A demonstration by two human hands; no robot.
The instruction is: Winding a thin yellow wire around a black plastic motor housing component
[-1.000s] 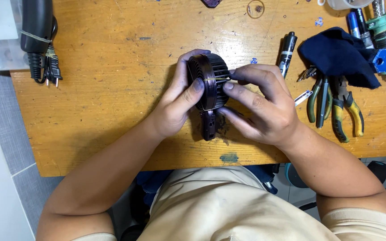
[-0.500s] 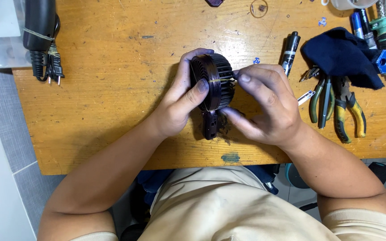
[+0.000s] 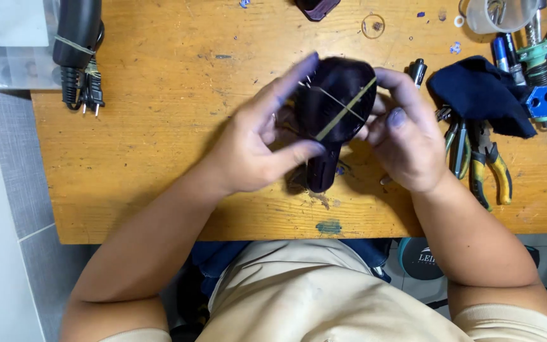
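Across the wooden workbench (image 3: 159, 158), at its middle, we hold a small dark handheld fan (image 3: 333, 111) between both hands. Our left hand (image 3: 257, 149) clasps its left side, fingers spread; our right hand (image 3: 406, 136) grips its right edge. A dark blue cloth (image 3: 479, 95) lies right of the fan; pliers (image 3: 485, 161) sit just near of it.

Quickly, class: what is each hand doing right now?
Left hand: closed on the small dark handheld fan.
Right hand: closed on the same fan's head.
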